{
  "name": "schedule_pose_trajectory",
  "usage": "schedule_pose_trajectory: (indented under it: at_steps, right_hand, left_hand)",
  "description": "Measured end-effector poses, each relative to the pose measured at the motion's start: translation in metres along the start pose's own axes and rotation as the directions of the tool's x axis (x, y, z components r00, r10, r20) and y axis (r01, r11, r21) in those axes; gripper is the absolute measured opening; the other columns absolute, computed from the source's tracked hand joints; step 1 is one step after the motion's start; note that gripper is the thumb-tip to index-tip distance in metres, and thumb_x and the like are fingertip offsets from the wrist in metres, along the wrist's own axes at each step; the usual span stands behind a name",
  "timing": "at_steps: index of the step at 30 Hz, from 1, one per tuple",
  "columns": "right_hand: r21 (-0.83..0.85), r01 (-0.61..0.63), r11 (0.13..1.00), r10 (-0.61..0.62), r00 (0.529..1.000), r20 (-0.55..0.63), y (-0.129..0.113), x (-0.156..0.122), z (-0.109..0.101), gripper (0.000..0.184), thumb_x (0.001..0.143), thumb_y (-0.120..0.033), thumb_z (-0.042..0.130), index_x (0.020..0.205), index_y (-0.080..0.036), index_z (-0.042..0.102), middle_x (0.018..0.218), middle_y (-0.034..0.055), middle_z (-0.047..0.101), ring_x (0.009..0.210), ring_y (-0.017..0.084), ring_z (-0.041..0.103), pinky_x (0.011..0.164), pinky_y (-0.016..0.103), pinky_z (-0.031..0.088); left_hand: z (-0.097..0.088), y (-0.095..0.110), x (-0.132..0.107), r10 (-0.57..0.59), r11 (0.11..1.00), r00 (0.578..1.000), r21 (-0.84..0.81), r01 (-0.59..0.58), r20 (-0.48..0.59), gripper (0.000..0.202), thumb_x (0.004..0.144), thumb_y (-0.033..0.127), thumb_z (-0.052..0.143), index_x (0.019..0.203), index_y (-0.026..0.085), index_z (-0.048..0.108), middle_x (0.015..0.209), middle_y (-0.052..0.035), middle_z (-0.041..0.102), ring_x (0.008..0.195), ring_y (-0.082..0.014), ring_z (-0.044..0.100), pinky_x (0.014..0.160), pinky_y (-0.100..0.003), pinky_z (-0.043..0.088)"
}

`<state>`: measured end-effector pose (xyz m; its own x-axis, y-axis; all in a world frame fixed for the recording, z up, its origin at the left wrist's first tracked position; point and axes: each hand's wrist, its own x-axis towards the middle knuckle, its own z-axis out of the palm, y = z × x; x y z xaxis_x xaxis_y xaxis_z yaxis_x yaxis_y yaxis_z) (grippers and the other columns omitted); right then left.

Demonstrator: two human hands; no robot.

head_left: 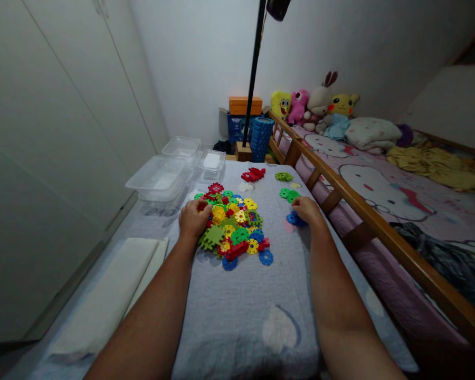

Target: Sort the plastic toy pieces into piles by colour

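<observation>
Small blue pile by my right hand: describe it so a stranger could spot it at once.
On the cloth-covered surface, find the big multicoloured heap, then look right, toward the wooden bed rail. By the right hand lies a small blue pile. Its colour sets it apart from the green pieces just beyond.

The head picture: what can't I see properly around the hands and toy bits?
Head view: whether the left hand or right hand holds anything; too small to tell.
Head view: part of the blue pieces, hidden by the right hand.
Head view: the bottom of the toy pile, covered by the bits on top.
Head view: the top of the black pole, cut off by the upper edge.
</observation>
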<state>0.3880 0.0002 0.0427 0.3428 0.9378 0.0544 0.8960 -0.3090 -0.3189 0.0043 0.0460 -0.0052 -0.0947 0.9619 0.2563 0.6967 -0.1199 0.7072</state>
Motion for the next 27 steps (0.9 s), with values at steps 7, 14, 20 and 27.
schedule_pose_trajectory:
  at_steps: [7, 14, 20, 27]
  right_hand:
    - [0.21, 0.376, 0.902, -0.396, 0.916, 0.062, -0.069, -0.01, 0.029, 0.031, 0.085, -0.014, 0.057, 0.108, -0.02, 0.078, 0.113, 0.0079, 0.076, 0.101, 0.021, 0.065, 0.096, 0.031, 0.048]
    - [0.257, 0.381, 0.888, -0.41, 0.91, 0.064, -0.088, -0.02, 0.069, 0.053, 0.089, -0.01, 0.049, 0.136, -0.027, 0.066, 0.142, 0.0024, 0.064, 0.13, 0.027, 0.052, 0.112, 0.043, 0.037]
    - [0.173, 0.424, 0.889, -0.445, 0.889, 0.106, -0.088, -0.02, 0.067, 0.047, 0.089, -0.014, 0.055, 0.132, -0.028, 0.067, 0.142, 0.0025, 0.063, 0.128, 0.027, 0.049, 0.107, 0.039, 0.035]
    - [0.081, 0.452, 0.888, -0.458, 0.884, 0.093, -0.087, -0.018, 0.06, 0.03, 0.09, -0.016, 0.058, 0.114, -0.023, 0.074, 0.124, 0.0085, 0.067, 0.114, 0.025, 0.053, 0.098, 0.035, 0.038]
  left_hand:
    - [0.001, -0.002, 0.001, -0.002, 1.0, 1.0, -0.02, 0.002, -0.022, 0.031, 0.084, 0.046, 0.056, 0.096, 0.022, 0.072, 0.106, -0.0082, 0.073, 0.102, -0.0252, 0.066, 0.096, -0.037, 0.049]
    - [0.003, -0.002, 0.001, -0.017, 0.999, 0.999, -0.031, 0.016, -0.04, 0.026, 0.084, 0.043, 0.058, 0.094, 0.024, 0.072, 0.104, -0.0055, 0.074, 0.103, -0.0244, 0.066, 0.096, -0.037, 0.049]
    - [0.003, -0.001, 0.0, -0.019, 0.999, 0.999, -0.03, 0.018, -0.047, 0.024, 0.084, 0.042, 0.059, 0.094, 0.025, 0.072, 0.102, -0.0048, 0.074, 0.102, -0.0245, 0.066, 0.096, -0.037, 0.05]
    - [0.003, -0.002, 0.0, -0.004, 1.0, 1.0, -0.03, 0.003, -0.029, 0.029, 0.084, 0.043, 0.057, 0.096, 0.022, 0.073, 0.103, -0.0072, 0.074, 0.101, -0.0245, 0.067, 0.093, -0.036, 0.05]
